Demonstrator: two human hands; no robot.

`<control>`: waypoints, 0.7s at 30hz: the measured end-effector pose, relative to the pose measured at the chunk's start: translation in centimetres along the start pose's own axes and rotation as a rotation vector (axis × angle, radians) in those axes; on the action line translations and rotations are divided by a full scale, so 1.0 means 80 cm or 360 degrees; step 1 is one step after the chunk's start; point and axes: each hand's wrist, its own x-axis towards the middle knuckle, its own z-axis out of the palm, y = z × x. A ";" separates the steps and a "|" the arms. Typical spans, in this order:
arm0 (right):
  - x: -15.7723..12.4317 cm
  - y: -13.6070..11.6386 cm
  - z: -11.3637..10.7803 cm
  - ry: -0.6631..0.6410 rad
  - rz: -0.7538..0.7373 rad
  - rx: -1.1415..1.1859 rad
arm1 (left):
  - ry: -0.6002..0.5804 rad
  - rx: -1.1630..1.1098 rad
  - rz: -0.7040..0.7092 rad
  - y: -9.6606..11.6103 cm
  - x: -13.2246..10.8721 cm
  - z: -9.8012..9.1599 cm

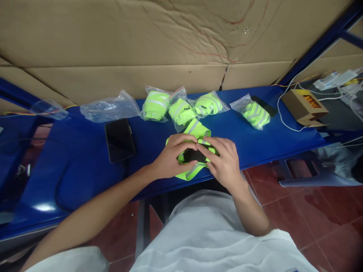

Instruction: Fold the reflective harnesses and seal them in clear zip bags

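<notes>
Near the front edge of the blue table, both of my hands are on a neon yellow strap with a grey reflective stripe. My left hand curls round its left side, thumb below and fingers above. From the right, my right hand pinches the strap's upper part, its fingertips meeting those of my left hand. A black piece shows inside the strap's loops between my hands; its kind I cannot make out. Part of the strap is hidden under my fingers.
Several clear zip bags with rolled neon straps lie along the back of the table. Left of them are a flat clear bag and a black phone-like device. An open cardboard box and white cables stand at right.
</notes>
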 end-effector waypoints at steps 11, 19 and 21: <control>-0.005 0.022 0.004 0.0137 0.0115 0.0087 | -0.0033 0.0276 0.0194 -0.021 0.000 -0.002; -0.023 0.080 -0.042 0.0797 0.1142 0.0707 | 0.0544 0.0050 -0.0151 -0.005 0.018 -0.041; -0.030 0.119 -0.066 0.1027 0.1354 0.0955 | 0.0996 -0.0266 -0.0288 -0.018 0.027 -0.065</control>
